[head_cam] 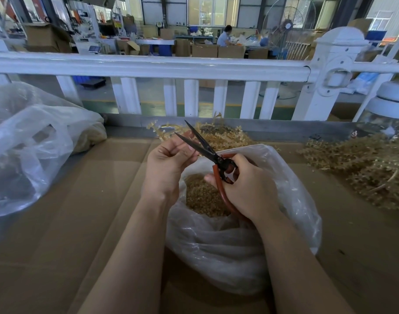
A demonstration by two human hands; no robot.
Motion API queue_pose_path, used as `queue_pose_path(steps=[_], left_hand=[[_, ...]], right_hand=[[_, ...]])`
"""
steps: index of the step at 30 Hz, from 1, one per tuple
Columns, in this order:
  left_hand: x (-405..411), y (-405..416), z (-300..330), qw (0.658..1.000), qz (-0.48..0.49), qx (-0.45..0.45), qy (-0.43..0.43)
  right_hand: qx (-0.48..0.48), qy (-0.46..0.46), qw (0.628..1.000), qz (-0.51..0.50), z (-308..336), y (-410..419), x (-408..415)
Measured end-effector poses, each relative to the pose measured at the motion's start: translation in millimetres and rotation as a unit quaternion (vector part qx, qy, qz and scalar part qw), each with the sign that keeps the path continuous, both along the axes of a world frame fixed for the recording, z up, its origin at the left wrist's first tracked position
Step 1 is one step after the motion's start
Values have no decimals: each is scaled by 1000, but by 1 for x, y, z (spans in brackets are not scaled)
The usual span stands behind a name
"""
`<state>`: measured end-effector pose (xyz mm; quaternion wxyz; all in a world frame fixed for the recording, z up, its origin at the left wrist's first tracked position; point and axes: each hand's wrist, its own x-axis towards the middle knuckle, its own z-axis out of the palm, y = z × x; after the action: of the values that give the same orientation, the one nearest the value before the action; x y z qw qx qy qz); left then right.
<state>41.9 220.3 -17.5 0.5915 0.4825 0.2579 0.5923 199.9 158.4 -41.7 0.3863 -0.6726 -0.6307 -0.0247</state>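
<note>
One pair of scissors with long black blades and red looped handles (207,150) is held above the middle of the cardboard-covered tabletop (92,200), its blades parted and pointing to the far edge. The right hand (246,186) grips the handles, with the thumb lying along one loop. The left hand (166,159) is raised with its fingers curled at the blades; whether it pinches anything I cannot tell.

There are two clear plastic bags. One (228,257) sits open under the hands, holding tan cut bits (200,196), and the other (24,143) slumps at the left edge. Two heaps of tan plastic sprigs lie on the tabletop, one (225,137) at the far edge and one (364,164) at the right edge.
</note>
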Motion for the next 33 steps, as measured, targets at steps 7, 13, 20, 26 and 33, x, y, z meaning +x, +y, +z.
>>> queue_pose_path(steps=[7, 13, 20, 26, 33], left_hand=[[1, 2, -3, 1000, 2, 4, 0], [-1, 1, -3, 1000, -17, 12, -4], [-1, 1, -3, 1000, 0, 4, 9], [-1, 0, -1, 1000, 2, 10, 4], [-2, 2, -3, 1000, -3, -22, -6]], right_hand=[[16, -28, 999, -20, 0, 0, 1], [25, -24, 999, -23, 1, -1, 0], [38, -26, 999, -23, -1, 1, 1], [51, -35, 998, -31, -2, 2, 2], [40, -29, 998, -25, -1, 1, 0]])
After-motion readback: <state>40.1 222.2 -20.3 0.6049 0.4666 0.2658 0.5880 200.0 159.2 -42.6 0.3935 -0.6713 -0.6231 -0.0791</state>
